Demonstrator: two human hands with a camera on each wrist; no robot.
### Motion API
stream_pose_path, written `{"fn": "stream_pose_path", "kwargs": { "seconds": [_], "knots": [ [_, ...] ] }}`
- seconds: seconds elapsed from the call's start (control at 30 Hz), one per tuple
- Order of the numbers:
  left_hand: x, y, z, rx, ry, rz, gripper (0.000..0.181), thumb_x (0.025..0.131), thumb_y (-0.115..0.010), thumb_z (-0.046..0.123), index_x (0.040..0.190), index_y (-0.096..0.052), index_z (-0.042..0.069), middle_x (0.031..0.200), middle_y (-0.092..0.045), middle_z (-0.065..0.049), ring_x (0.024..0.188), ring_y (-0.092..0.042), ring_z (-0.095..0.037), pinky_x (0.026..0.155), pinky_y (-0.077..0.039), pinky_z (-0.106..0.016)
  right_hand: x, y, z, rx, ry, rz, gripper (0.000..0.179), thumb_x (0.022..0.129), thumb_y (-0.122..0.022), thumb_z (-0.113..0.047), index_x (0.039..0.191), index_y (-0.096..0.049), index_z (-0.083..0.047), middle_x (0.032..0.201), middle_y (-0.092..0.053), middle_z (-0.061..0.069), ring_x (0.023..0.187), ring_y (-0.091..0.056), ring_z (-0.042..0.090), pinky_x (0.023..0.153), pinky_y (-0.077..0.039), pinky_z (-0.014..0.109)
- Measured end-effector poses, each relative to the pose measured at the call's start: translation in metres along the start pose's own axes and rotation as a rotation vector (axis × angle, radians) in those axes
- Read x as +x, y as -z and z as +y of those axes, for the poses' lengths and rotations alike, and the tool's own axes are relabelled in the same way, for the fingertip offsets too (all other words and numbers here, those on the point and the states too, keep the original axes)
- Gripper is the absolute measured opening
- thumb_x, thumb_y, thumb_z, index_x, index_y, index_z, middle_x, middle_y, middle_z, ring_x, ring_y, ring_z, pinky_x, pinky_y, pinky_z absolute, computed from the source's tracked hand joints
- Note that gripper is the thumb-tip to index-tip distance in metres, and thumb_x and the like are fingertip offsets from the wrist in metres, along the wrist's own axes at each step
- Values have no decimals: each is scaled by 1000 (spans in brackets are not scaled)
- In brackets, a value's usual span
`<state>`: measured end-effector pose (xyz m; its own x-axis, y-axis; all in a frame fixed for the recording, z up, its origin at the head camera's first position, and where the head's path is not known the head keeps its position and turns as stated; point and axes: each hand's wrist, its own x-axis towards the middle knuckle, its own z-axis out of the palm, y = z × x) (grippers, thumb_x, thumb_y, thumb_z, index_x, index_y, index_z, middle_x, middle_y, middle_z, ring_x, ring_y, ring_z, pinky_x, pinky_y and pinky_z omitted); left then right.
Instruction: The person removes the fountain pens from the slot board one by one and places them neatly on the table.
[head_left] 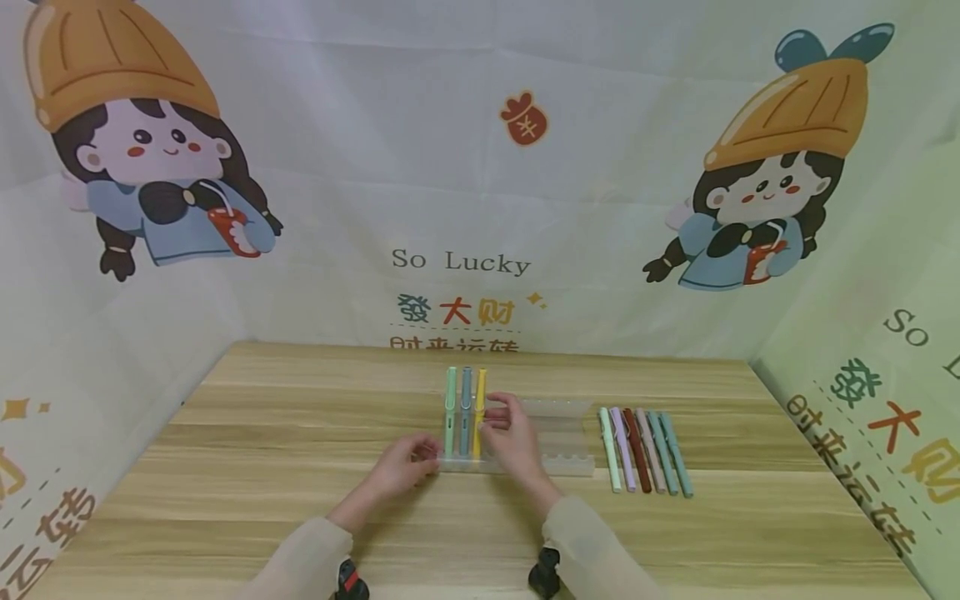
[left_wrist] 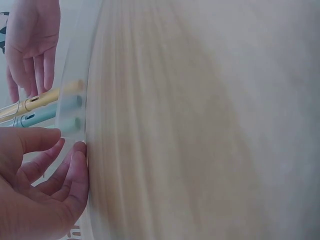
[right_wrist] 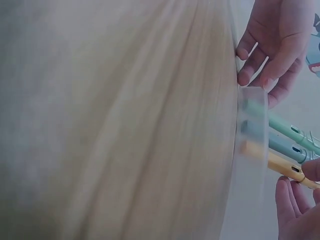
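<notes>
the right hand (head_left: 516, 435) pinched the yellow pen (head_left: 482, 387) between thumb and fingers. that pen lay third from the left in the translucent notched pen rack (head_left: 567, 466), just beside the blue-grey pen (head_left: 466, 396), with the light green pen (head_left: 450, 397) leftmost. the left hand (head_left: 405, 463) had its fingertips at the rack's left end; whether it gripped or merely touched there, i could not tell. six more pens (head_left: 638, 442) lay side by side right of the rack on the wood-grain table (head_left: 247, 450).
</notes>
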<state>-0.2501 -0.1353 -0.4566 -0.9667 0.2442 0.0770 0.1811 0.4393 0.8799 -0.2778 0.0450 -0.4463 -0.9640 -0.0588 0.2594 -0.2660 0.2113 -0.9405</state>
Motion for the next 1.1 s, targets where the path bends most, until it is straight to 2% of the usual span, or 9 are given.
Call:
{"fn": "stream_pose_path", "kwargs": {
  "seconds": [0.53,0.8,0.9,1.0,1.1],
  "knots": [
    [-1,0,0,-8,3,-3,13,80,-54,-6,93,-55,-7,78,-55,-9,66,-51,-16,53,-46,-32,4,-4,0,-19,-4,-18,40,77,-57,8,113,-44,-2,93,-59,17,82,-59,26,68,-49,32],
    [-1,0,1,-15,23,1,13,81,-54,-6,93,-55,-7,78,-55,-8,67,-51,-17,53,-46,-31,3,-3,-1,33,-1,4,41,76,-56,9,114,-44,-3,94,-60,20,87,-57,31,73,-48,36],
    [-1,0,2,-18,21,1,13,81,-54,-6,93,-55,-7,78,-55,-8,67,-51,-17,54,-47,-32,3,-1,-3,47,54,31,40,75,-56,8,111,-44,-4,92,-61,19,85,-58,29,72,-48,34],
    [-2,0,2,-20,17,-1,13,81,-54,-6,94,-55,-8,79,-55,-8,68,-51,-18,54,-47,-32,3,2,-7,76,143,53,38,75,-55,8,109,-44,-5,89,-61,18,82,-59,25,71,-49,33],
    [-2,1,3,-24,23,0,14,81,-54,-6,95,-55,-8,80,-55,-9,69,-51,-18,55,-47,-33,3,6,-11,85,150,59,38,76,-55,7,110,-44,-6,90,-60,19,82,-58,25,71,-48,33]
  ]
}}
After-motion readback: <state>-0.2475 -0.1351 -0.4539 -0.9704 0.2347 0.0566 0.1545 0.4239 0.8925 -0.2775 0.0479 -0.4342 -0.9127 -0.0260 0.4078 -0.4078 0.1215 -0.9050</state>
